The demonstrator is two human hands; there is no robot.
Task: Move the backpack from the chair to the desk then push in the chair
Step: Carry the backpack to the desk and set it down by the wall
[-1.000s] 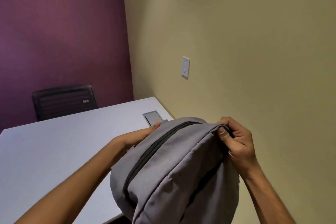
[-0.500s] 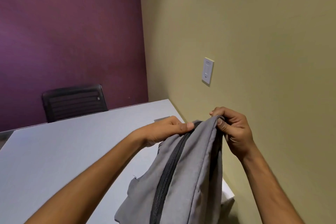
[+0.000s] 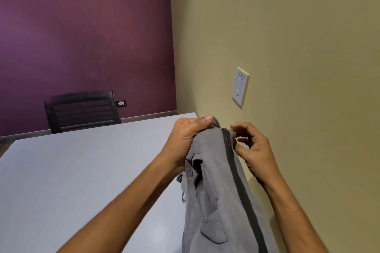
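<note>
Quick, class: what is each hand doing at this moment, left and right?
Left hand: closed, gripping the top of the grey backpack.
Right hand: open, fingers curled loosely beside the backpack's top, gripping nothing.

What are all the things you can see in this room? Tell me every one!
backpack: one, grey with a black zipper, standing on the desk's right side by the tan wall
desk: one, pale grey, filling the lower left
chair: one, black, at the far side of the desk against the purple wall
wall switch: one, white, on the tan wall above the backpack
wall outlet: one, small and dark, low on the purple wall right of the chair
walls: two, purple at the back, tan on the right
left hand: one, bare, gripping the backpack's top
right hand: one, bare, fingers curled loose beside the backpack's top, not clamped on it
</note>
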